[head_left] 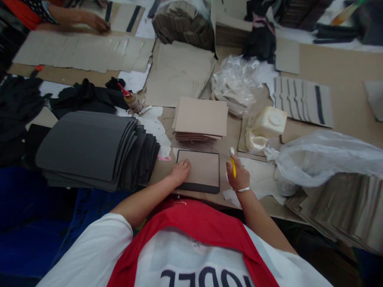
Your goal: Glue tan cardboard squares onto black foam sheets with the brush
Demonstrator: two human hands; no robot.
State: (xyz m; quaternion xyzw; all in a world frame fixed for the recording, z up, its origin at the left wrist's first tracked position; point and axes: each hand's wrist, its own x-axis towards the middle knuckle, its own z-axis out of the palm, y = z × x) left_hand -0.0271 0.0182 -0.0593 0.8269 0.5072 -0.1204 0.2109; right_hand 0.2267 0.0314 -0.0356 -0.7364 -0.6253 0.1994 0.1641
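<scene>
A beige board (204, 169) lies on a dark sheet (203, 188), whose dark edge shows around it, with a wider strip along the near side. My left hand (181, 172) rests flat on the board's left part. To the right of the board, my right hand (238, 176) is closed around a small brush (233, 167) with a yellow handle and a whitish tip pointing away from me. Just beyond the board stands a stack of beige boards (201, 117). Left of my left hand is a thick pile of dark grey sheets (82, 143).
A white plastic container (271, 121) stands beyond my right hand, near a clear plastic bag (329, 157) over stacked boards (344, 207). A bottle with a red nozzle (133, 99) lies behind the grey pile. Across the table, a co-worker's hand (97, 22) touches boards.
</scene>
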